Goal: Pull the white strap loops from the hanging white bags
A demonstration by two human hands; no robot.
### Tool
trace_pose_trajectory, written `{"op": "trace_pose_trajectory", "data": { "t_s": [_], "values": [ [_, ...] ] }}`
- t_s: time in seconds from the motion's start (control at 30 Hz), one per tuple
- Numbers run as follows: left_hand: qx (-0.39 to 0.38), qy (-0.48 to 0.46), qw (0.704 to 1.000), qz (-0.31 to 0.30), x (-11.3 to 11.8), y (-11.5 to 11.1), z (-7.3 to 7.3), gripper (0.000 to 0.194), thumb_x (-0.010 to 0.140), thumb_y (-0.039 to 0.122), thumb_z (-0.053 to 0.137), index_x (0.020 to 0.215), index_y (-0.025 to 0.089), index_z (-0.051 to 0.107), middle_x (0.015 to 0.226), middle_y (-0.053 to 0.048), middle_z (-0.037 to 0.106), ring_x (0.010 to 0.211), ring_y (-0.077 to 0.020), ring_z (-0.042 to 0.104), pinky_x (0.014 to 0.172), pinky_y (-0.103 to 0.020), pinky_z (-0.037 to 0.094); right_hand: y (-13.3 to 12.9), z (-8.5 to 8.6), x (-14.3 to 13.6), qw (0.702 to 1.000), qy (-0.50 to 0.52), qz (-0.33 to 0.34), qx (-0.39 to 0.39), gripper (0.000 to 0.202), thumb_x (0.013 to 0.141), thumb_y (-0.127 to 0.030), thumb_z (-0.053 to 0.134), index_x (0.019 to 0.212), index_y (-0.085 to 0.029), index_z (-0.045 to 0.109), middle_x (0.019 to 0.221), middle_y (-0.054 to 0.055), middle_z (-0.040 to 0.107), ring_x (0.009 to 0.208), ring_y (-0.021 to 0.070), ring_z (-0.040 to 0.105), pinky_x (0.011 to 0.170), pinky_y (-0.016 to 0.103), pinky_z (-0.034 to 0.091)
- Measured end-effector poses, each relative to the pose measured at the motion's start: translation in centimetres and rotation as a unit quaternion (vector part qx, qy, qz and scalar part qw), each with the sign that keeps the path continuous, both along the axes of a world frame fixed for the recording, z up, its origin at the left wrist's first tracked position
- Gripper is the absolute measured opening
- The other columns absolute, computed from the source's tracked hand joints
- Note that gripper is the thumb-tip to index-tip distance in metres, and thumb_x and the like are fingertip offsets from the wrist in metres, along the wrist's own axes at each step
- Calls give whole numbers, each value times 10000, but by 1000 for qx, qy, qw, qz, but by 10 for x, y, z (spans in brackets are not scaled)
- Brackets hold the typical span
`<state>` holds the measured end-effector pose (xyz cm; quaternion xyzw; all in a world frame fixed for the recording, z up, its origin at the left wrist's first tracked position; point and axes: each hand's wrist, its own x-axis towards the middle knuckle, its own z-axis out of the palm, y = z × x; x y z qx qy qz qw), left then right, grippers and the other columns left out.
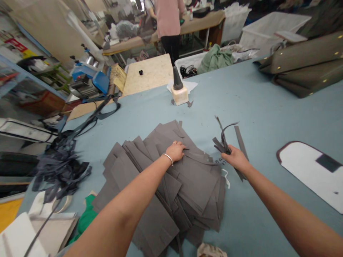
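Here I am over the blue table (257,107), and my left hand (175,151) is right on top of the fanned pile of grey pieces (198,185), fingers bent down against it; whether they're pinching a layer or just pressing, I can't tell. Over on the right, my right hand (236,159) is closed round a bunch of grey strips (219,144), thumb clamped over them, the ends splaying out beyond my grip, held just off the pile's right edge. And look at the line between the two: a narrow grey strip (199,157) lies across the top of the pile, its long axis running from close by my left fingertips out to the right and slightly towards me, its far end near my right hand. So the pile sits directly beneath my left, the nearer hand, and leftward from my right. Beyond it all stands the pale block with its dark cone (179,91), well apart from both hands, while the dark tangled strips (61,167) heap up away to my left.
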<state>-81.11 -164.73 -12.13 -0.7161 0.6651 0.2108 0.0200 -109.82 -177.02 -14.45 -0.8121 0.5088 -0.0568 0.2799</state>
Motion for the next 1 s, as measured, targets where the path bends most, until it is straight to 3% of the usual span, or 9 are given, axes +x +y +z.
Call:
{"op": "trace_pose_trajectory", "data": {
  "t_s": [0.13, 0.23, 0.37, 0.43, 0.6, 0.77, 0.93, 1.0],
  "values": [
    [10, 8, 1000, -14, 5, -5, -4, 446, 847, 252, 651, 1286, 180, 619, 1290, -129, 576, 1227, -273, 509, 1108, -399, 374, -41, -4, -9, 994, 38, -92, -45, 358, 822, -372, 558, 1128, -188, 572, 828, 74, 670, 768, 249, 645, 666, 322, 471],
    [10, 10, 999, -40, 8, -9, -1, 503, 848, 242, 648, 1341, 174, 571, 1289, -137, 556, 1227, -278, 504, 1076, -381, 401, -65, -13, -24, 982, 109, -144, -62, 653, 822, -450, 605, 1377, -147, 443, 1052, 181, 661, 919, 328, 657, 753, 407, 495],
    [40, 10, 998, -49, 11, -19, 0, 359, 832, 235, 659, 1178, 140, 651, 1184, -135, 600, 1139, -270, 558, 1004, -352, 446, -77, -28, -42, 963, 190, -185, -37, 630, 827, -530, 607, 1245, -61, 567, 1132, 317, 590, 980, 405, 642, 744, 464, 509],
    [53, 13, 997, -52, 13, -24, -1, 261, 827, 217, 649, 1077, 147, 680, 1135, -120, 616, 1054, -246, 595, 938, -328, 475, -77, -33, -45, 963, 203, -176, -28, 530, 851, -510, 575, 1167, -86, 616, 1087, 299, 609, 978, 400, 645, 749, 462, 512],
    [58, 14, 995, -78, 17, -29, 0, 135, 838, 176, 591, 930, 169, 689, 1068, -92, 642, 958, -207, 618, 848, -295, 490, -68, -34, -29, 970, 210, -121, -29, 431, 846, -310, 521, 1242, -144, 568, 995, 217, 679, 932, 372, 667, 747, 444, 504],
    [43, -5, 994, -102, 18, -35, 1, 199, 839, 155, 595, 1021, 172, 676, 1074, -93, 670, 999, -218, 623, 882, -300, 482, -69, -28, 1, 974, 203, -99, -31, 524, 824, -304, 519, 1319, -133, 511, 903, 185, 701, 802, 335, 681, 679, 414, 500],
    [-23, -46, 998, -44, 42, -57, 3, 356, 944, 95, 353, 1199, 124, 599, 1176, -150, 626, 1103, -234, 585, 961, -350, 451, -74, -22, 33, 979, 193, -51, -29, 437, 844, -318, 517, 1249, -164, 574, 896, 170, 701, 791, 319, 671, 657, 369, 460],
    [-22, -63, 997, -47, 51, -64, 1, 374, 954, 104, 338, 1235, 120, 583, 1202, -163, 604, 1127, -252, 569, 945, -371, 461, -70, -22, 43, 980, 198, -27, -20, 429, 847, -310, 531, 1246, -161, 579, 926, 174, 700, 808, 310, 666, 655, 353, 431]
  ]
}}
